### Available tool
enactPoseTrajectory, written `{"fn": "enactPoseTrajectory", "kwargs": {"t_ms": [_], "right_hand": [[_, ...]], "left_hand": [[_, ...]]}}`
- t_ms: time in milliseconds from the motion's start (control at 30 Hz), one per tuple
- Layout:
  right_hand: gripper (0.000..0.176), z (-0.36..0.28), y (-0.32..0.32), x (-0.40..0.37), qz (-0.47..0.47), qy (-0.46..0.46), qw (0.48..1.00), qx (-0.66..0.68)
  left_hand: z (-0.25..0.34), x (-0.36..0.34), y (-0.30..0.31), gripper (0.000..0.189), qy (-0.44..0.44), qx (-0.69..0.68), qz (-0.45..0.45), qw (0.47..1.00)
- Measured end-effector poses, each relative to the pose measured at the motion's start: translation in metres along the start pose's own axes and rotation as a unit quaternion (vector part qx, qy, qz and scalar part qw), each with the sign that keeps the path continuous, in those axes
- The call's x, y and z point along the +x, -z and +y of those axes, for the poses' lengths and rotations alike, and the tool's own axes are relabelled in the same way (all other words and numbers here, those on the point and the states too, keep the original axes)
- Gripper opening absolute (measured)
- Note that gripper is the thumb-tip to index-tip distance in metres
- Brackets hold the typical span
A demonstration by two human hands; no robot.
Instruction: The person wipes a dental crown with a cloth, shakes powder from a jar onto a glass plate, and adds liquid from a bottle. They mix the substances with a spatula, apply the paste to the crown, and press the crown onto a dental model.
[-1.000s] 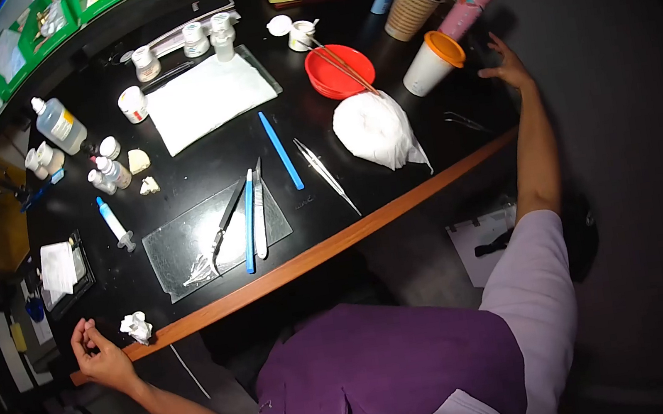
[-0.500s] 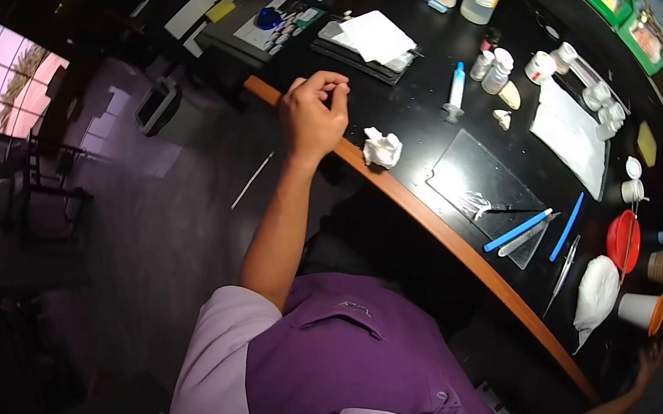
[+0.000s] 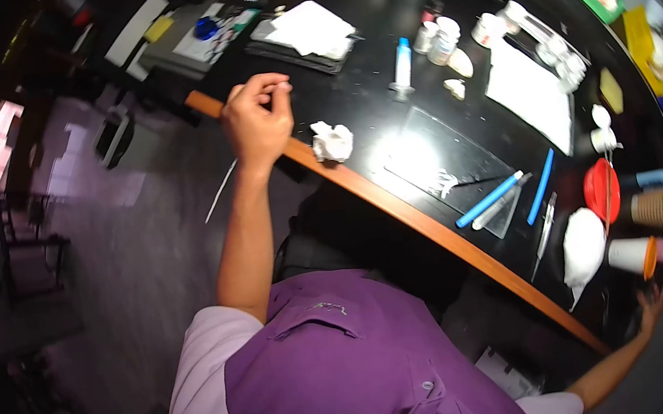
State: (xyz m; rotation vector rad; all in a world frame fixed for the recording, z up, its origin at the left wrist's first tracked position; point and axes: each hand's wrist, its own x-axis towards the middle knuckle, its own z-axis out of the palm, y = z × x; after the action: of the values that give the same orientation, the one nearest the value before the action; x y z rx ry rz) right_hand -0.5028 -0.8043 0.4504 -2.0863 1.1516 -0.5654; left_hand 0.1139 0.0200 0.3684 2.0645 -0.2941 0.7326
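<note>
My left hand (image 3: 257, 120) hovers over the wooden edge of the black table (image 3: 435, 231), thumb and fingertips pinched together; nothing shows between them. A crumpled white wad (image 3: 333, 141) lies just to its right. Beyond that sits a glass slab (image 3: 459, 158) with a smear of white material and blue-handled tools (image 3: 490, 199) across it. My right hand (image 3: 652, 303) is stretched far out with fingers spread at the table's end. It holds nothing and is close to a white cup with an orange lid (image 3: 631, 255).
A syringe (image 3: 401, 68), small bottles (image 3: 439, 35), a white towel (image 3: 530, 93), a red bowl (image 3: 601, 190), tweezers (image 3: 543, 236), a white bag (image 3: 584, 245), a paper cup of tools (image 3: 654, 208) and a tray with tissue (image 3: 309, 34) crowd the table. Dark floor lies to the left.
The view has swung round to the left, bringing my left hand to the middle. That hand stays pinched at the table edge; my right hand remains by the white cup.
</note>
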Motion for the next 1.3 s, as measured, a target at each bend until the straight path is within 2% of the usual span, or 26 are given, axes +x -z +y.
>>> {"fn": "enactPoseTrajectory", "kwargs": {"t_ms": [67,400,600,900,1000,1133,1233,1300], "right_hand": [[0.113,-0.007,0.002,-0.005,0.003,0.035,0.997,-0.073],[0.115,-0.015,-0.003,-0.019,0.011,0.009,0.991,-0.137],[0.110,-0.025,-0.014,-0.018,0.004,-0.012,0.997,-0.075],[0.109,-0.031,-0.021,-0.021,0.024,-0.014,0.997,-0.069],[0.111,-0.039,-0.022,-0.026,0.022,-0.034,0.997,-0.070],[0.126,-0.018,-0.009,-0.018,-0.007,-0.071,0.989,-0.129],[0.133,-0.001,0.001,-0.013,-0.053,-0.092,0.989,-0.107],[0.135,0.003,0.003,-0.013,-0.046,-0.074,0.985,-0.148]], "left_hand": [[-0.001,0.000,0.001,0.007,-0.004,0.012,-0.009,1.000],[-0.017,0.000,0.000,0.007,0.005,-0.001,-0.032,0.999],[-0.013,0.000,0.002,0.007,-0.007,0.010,-0.040,0.999],[-0.014,0.001,0.002,0.009,0.012,0.003,-0.045,0.999],[-0.014,0.002,0.002,0.009,0.005,-0.003,-0.048,0.999],[-0.014,0.001,0.001,0.008,0.006,-0.010,-0.045,0.999],[-0.012,0.002,0.002,0.009,0.010,0.006,-0.051,0.999],[-0.012,0.001,0.004,0.009,0.003,0.012,-0.060,0.998]]}}
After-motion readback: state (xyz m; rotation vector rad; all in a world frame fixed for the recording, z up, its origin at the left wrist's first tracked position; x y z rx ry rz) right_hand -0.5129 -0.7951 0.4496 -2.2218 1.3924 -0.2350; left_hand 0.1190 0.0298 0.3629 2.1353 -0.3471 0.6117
